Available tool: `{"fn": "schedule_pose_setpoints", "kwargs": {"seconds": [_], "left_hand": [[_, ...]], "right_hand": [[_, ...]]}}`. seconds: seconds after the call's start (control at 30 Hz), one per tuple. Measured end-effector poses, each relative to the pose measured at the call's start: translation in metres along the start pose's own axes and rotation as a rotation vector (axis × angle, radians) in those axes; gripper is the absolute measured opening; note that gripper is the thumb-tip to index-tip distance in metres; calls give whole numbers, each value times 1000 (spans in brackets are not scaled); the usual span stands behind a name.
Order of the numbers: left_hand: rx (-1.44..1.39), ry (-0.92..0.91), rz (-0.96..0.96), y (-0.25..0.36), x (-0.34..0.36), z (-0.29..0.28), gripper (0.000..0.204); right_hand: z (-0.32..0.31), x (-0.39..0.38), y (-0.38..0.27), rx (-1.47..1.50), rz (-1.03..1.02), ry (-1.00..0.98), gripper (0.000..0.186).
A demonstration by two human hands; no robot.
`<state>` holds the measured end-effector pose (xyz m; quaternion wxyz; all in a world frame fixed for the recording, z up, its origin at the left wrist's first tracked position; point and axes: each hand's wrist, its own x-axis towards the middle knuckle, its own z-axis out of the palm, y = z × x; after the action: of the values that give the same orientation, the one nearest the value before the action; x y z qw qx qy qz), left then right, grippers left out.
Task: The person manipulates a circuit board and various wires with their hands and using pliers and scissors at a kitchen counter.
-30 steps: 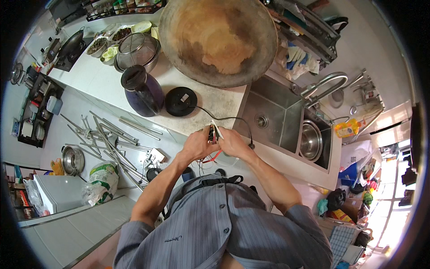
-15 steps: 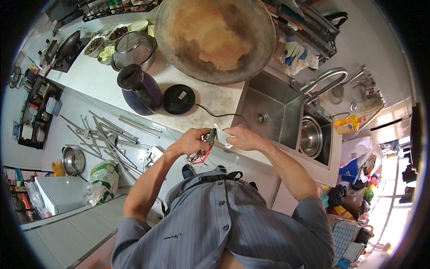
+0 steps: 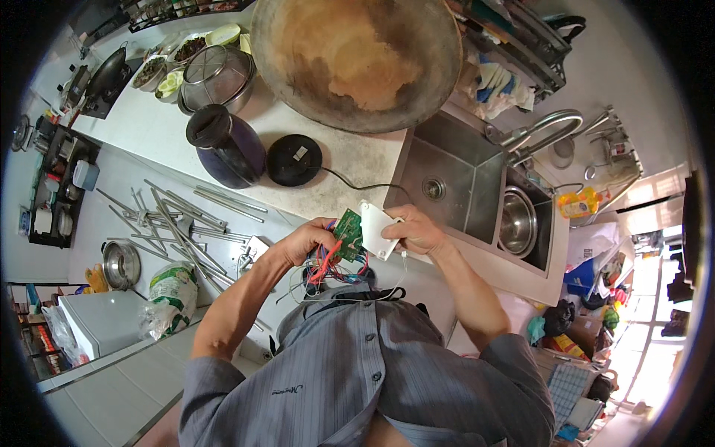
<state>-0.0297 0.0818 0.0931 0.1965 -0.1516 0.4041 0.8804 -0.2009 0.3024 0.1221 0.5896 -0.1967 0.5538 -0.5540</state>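
Circuit board (image 3: 348, 234) left of panel (image 3: 376, 229), bowl (image 3: 515, 223) in sink (image 3: 463, 210)

- Grey shirt (image 3: 328, 372) with thin dark stripes
- Short, loose sleeves (image 3: 212, 380)
- Round buttons (image 3: 376, 376) down the front
- Dark script (image 3: 288, 390) on the chest
- Black waist strap (image 3: 363, 296)

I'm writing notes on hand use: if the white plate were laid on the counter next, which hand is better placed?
Probably the right hand: it holds the white plate and appears near the counter, while the left hand is occupied with the green circuit board and wires.
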Motion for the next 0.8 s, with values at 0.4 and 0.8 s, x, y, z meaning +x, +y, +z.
{"fn": "schedule_pose_setpoints", "kwargs": {"seconds": [0.4, 0.8], "left_hand": [[839, 319, 104, -15, 14, 14, 43], [1372, 533, 444, -33, 21, 42, 55]], "right_hand": [[13, 21, 24, -941, -134, 284, 32], [47, 27, 1, -1202, -188, 516, 23]]}}
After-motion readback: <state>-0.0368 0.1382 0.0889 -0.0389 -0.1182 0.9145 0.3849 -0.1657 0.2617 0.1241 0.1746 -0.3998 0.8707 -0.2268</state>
